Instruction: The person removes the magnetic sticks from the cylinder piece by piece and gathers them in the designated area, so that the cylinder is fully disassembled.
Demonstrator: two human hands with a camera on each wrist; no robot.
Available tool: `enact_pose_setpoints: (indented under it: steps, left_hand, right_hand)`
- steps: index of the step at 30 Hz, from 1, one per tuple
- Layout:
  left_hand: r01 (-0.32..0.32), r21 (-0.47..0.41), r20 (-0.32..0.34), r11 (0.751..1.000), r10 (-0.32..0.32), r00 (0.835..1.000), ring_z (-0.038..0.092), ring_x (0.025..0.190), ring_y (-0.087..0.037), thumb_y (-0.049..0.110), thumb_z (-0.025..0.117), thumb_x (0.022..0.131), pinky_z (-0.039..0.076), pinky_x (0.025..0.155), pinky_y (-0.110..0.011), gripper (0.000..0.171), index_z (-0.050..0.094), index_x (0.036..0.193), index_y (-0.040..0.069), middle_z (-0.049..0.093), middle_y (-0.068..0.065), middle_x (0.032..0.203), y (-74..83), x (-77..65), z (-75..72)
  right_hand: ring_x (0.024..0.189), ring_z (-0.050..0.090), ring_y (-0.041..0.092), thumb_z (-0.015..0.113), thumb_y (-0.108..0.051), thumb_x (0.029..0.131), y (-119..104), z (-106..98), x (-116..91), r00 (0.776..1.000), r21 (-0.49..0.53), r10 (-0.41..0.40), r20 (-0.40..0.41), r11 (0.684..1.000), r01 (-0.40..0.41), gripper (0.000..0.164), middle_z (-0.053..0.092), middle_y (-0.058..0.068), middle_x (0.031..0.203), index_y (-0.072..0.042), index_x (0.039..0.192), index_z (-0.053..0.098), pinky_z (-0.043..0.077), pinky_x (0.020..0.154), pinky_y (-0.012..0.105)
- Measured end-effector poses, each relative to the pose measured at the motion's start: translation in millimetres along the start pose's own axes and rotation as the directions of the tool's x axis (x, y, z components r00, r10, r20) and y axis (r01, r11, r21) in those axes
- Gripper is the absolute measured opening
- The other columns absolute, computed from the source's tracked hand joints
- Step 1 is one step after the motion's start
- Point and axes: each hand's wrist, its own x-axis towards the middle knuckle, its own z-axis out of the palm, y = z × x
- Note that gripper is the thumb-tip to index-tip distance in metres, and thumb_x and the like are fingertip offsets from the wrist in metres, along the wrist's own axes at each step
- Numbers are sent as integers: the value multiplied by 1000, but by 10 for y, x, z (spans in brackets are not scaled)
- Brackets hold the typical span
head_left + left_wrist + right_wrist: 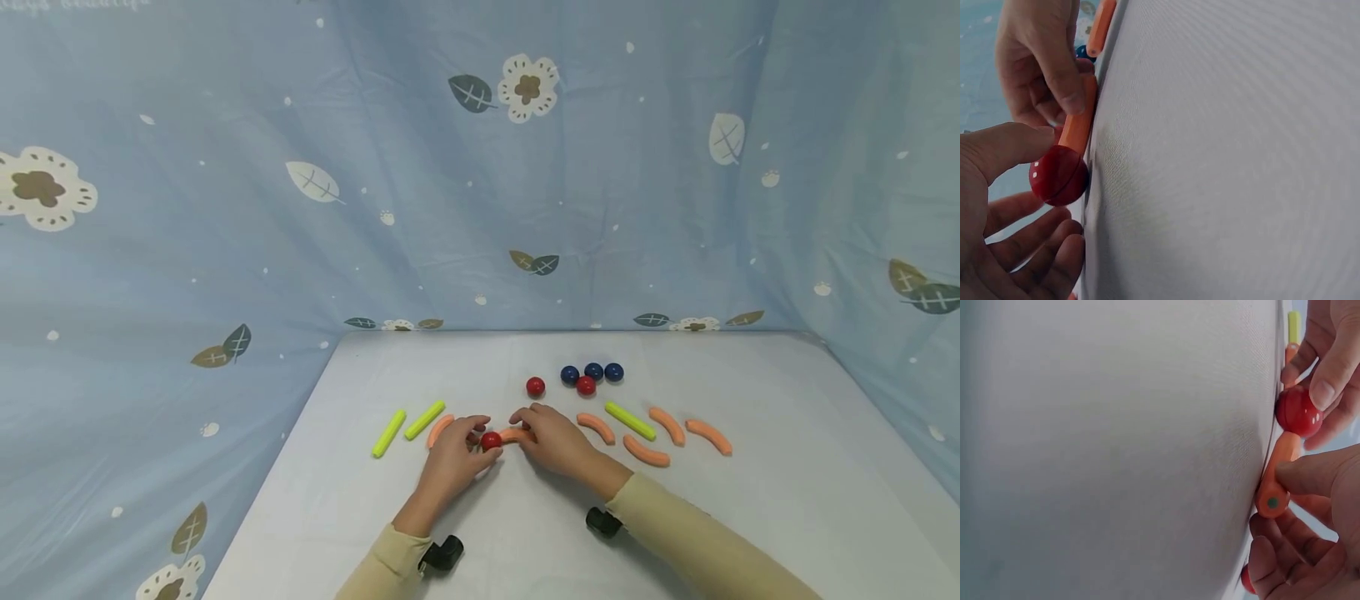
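My left hand (452, 457) holds a glossy red ball (491, 441) between thumb and fingers, low at the white tabletop. Its thumb shows on the ball's side in the right wrist view. My right hand (557, 442) pinches a curved orange stick (514, 435) just to the right of that ball. In the left wrist view the stick (1079, 122) meets the red ball (1059, 176) end-on. A green dot marks the stick's near end (1273, 502) in the right wrist view. Another orange stick (439, 429) lies behind my left hand, partly hidden by it.
Two yellow-green sticks (388, 433) lie at the left. Right of my hands are several curved orange sticks (646, 451) and one yellow-green stick (630, 421). Farther back sit a red ball (536, 387), another red ball (586, 386) and three dark blue balls (614, 372). A blue patterned curtain (420, 167) hangs behind.
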Motion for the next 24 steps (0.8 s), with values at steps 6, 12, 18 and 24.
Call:
enact_pose_setpoints:
  steps: [6,12,18,24]
  left_hand:
    - [-1,-13,-15,1000,1,1000,64,93,-17,28,84,85,55,78,-33,50,67,129,9,69,-2,111,9,26,30]
    - [-33,-50,-10,998,33,999,65,93,-19,25,83,86,55,78,-32,47,68,127,8,70,-4,110,54,68,77]
    - [-39,-62,3,997,39,999,64,91,-16,25,82,87,54,77,-30,37,72,121,13,70,0,107,68,97,102]
    - [-59,-61,8,996,59,998,65,85,-15,22,82,88,52,72,-26,27,76,113,15,72,4,99,89,126,110]
  right_hand:
    - [73,53,10,76,-16,91,44,-22,-60,995,-7,104,-5,995,-104,22,57,-4,87,-14,112,69,50,64,29]
    - [65,49,9,76,-18,90,61,-65,-120,987,-16,162,-6,987,-162,25,55,-4,83,-12,113,68,46,58,27]
    - [67,50,8,77,-19,90,74,-102,-143,993,-8,112,-41,994,-112,22,58,-4,84,-14,110,70,47,59,27]
    - [67,50,7,77,-16,91,88,-107,-164,996,6,62,-58,998,-62,15,58,-6,84,-18,103,70,45,58,25]
